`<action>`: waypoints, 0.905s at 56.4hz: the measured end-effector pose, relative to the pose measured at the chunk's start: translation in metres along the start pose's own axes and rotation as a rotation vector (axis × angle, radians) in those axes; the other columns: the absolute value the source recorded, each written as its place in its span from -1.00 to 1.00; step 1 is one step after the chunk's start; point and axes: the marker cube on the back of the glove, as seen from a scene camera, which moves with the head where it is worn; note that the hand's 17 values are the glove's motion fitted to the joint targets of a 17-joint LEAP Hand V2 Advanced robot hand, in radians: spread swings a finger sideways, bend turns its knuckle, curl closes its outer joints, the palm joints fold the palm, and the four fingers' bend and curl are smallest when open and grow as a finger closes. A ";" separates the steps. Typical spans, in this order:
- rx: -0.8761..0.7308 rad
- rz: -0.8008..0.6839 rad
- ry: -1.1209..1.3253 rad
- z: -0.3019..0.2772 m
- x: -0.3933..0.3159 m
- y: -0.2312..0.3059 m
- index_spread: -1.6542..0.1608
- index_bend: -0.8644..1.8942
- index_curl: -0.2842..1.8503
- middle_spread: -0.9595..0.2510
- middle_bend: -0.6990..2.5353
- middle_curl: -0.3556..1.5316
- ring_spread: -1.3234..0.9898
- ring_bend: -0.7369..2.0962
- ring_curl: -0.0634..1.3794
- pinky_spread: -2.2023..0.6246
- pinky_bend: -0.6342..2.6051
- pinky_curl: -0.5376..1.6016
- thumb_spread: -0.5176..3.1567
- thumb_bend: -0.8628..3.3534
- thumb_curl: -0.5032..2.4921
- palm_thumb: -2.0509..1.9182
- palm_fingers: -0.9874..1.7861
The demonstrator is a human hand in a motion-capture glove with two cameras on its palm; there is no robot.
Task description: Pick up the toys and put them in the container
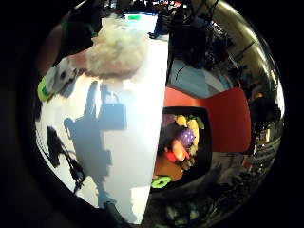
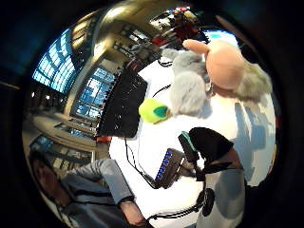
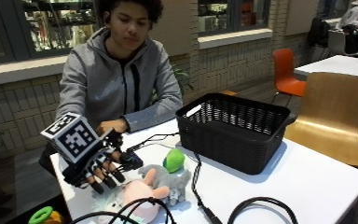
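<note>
On the white table (image 3: 303, 182), near the person's edge, we find the gloved right hand (image 3: 98, 168) hovering just above a pink plush toy (image 3: 139, 193). Its fingers hang spread and relaxed, gripping nothing; the fingertips point down at the plush without clear contact. Just beside the pink one lies a grey plush toy (image 3: 169, 179), the two touching, and a lime-green toy (image 3: 174, 160) stands against the grey one. The thumb-side palm view confirms this cluster: pink plush, grey plush and green piece bunched together.

The black basket (image 3: 235, 128), which we take as the container, sits well apart from the hand, further across the table. We cannot see into it from here. A green ring (image 3: 40, 214) lies off the table's corner, low down; the little-finger palm view shows a dark tray of more toys (image 1: 183, 145) beside the table edge.

We judge the step in hand to be the first grasp, with nothing yet moved to the basket.

Risks as we read them: black cables (image 3: 197, 186) run between the toys and basket, one looping over the pink plush, so a lift could snag and drag it. The toys touch, so closing on the pink one may catch the grey one or tip the green one over.
</note>
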 end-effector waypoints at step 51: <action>-0.047 0.101 0.054 0.061 0.031 -0.095 0.49 -0.25 -0.50 0.36 -0.38 -0.26 -0.10 0.08 -0.36 0.39 -0.03 -0.10 0.07 -0.38 -0.38 0.35 0.15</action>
